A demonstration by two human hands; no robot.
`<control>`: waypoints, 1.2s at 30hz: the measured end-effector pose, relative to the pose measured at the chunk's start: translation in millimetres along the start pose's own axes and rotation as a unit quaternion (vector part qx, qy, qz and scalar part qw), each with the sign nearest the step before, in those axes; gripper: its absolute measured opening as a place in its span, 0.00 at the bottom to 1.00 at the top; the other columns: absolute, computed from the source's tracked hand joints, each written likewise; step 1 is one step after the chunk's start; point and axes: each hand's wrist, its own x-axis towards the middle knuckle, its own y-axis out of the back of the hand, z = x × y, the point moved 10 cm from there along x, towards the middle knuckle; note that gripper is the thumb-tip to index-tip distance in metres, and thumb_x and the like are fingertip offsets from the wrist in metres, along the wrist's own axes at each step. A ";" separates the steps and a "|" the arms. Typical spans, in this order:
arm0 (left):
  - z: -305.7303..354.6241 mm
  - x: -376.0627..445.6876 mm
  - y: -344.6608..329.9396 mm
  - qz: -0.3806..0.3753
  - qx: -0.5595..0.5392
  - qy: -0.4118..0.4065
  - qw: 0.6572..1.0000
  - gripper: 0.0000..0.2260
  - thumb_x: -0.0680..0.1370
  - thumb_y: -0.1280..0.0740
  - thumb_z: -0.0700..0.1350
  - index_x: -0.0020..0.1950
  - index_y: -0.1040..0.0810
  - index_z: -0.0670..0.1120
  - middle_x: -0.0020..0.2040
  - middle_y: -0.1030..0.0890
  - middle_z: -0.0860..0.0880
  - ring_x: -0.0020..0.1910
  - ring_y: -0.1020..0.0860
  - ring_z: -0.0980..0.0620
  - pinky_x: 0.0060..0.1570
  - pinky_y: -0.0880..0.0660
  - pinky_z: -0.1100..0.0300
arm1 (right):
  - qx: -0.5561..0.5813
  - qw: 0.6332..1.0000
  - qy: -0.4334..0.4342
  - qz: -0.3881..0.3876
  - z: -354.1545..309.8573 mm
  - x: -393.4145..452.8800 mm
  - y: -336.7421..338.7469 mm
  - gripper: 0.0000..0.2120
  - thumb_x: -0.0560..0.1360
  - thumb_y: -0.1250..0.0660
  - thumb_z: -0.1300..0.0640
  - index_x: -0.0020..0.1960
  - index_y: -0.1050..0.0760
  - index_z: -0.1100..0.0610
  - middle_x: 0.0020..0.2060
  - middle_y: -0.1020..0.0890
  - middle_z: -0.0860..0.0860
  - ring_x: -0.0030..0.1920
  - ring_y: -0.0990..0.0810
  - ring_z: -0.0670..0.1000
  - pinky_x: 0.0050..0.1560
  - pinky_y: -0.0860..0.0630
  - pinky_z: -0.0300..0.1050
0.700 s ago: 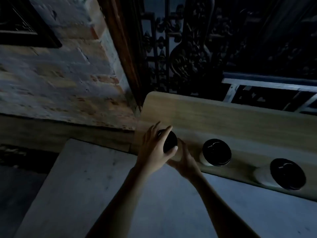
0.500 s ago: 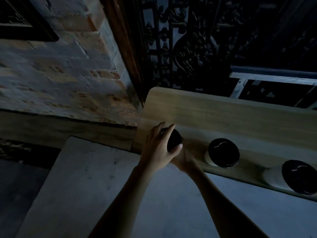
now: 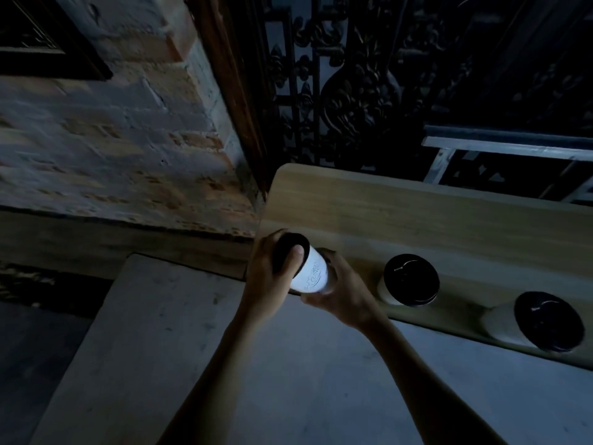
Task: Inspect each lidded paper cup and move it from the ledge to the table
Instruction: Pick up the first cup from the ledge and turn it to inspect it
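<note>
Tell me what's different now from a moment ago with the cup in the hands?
The held cup got tipped over sideways, lid toward the left, so its white side with a print now shows. Before, only its black lid faced the camera. The left hand still wraps the lid end and the right hand still holds the bottom end. The other two cups stayed standing on the ledge.

Dim light overall. Brick wall (image 3: 106, 149) upper left, w/ a dark framed opening (image 3: 38, 36) at its top corner. Dark wood door frame (image 3: 231, 91) runs down beside the brick. Behind it, black ornate ironwork grille (image 3: 346, 85). Pale metal rail (image 3: 507, 149) at right, beyond the grille. Dark floor (image 3: 35, 348) lower left, next to grey stone slab.
</note>
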 end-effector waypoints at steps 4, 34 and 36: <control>17.3 -24.1 22.0 0.025 -0.111 0.032 0.993 0.15 0.72 0.41 0.66 0.52 0.22 0.62 0.48 0.17 0.68 0.50 0.21 0.73 0.43 0.30 0.80 | -0.055 0.997 0.043 0.018 -42.3 -31.5 22.7 0.45 0.59 0.22 0.38 0.74 0.30 0.45 0.65 0.20 0.43 0.61 0.19 0.46 0.58 0.19 0.47; 177.5 -213.1 79.7 -0.033 -0.230 -0.157 0.960 0.20 0.77 0.43 0.57 0.55 0.15 0.50 0.55 0.13 0.54 0.57 0.17 0.58 0.54 0.24 0.69 | -0.146 0.969 0.151 0.132 -220.6 -274.2 85.2 0.38 0.67 0.25 0.35 0.75 0.27 0.44 0.58 0.13 0.43 0.52 0.13 0.50 0.48 0.17 0.52; 185.6 -218.6 79.1 -0.034 -0.214 -0.176 0.960 0.21 0.77 0.43 0.56 0.55 0.15 0.48 0.55 0.13 0.55 0.57 0.18 0.61 0.54 0.27 0.72 | -0.084 0.979 0.142 0.123 -213.4 -277.2 86.3 0.36 0.68 0.22 0.39 0.74 0.25 0.44 0.58 0.14 0.41 0.55 0.14 0.43 0.52 0.16 0.50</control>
